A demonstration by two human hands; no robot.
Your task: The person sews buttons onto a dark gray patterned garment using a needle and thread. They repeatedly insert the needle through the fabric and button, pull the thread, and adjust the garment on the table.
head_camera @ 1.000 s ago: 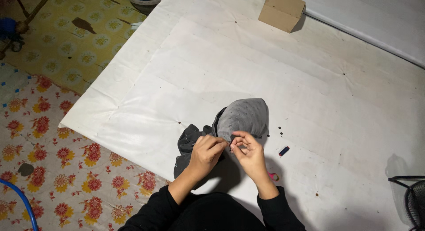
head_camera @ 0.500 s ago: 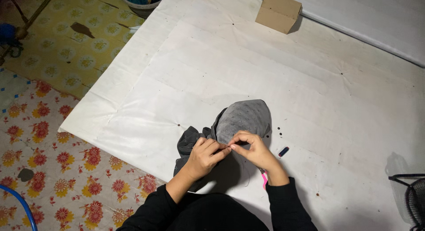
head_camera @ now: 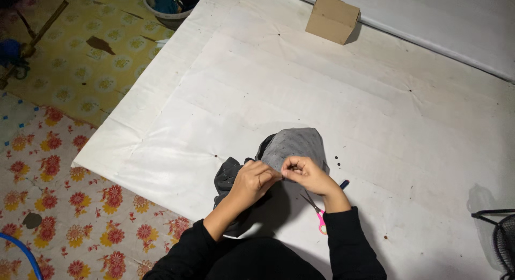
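Both hands pinching grey cloth, perhaps stitching

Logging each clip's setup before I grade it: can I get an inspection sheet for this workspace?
Surface: white padded sheet on the floor, creased, with small dark spots.
Job's things: grey cloth, bunched, pinched at its near edge by both hands.
Clutter: pink-handled scissors beside the right wrist; small dark tube; cardboard box at the far edge.
Grippers: left hand and right hand meet fingertip to fingertip on the cloth.
Cables: nothing seen.
Surroundings: flowered mats, a basin, a wire fan guard.
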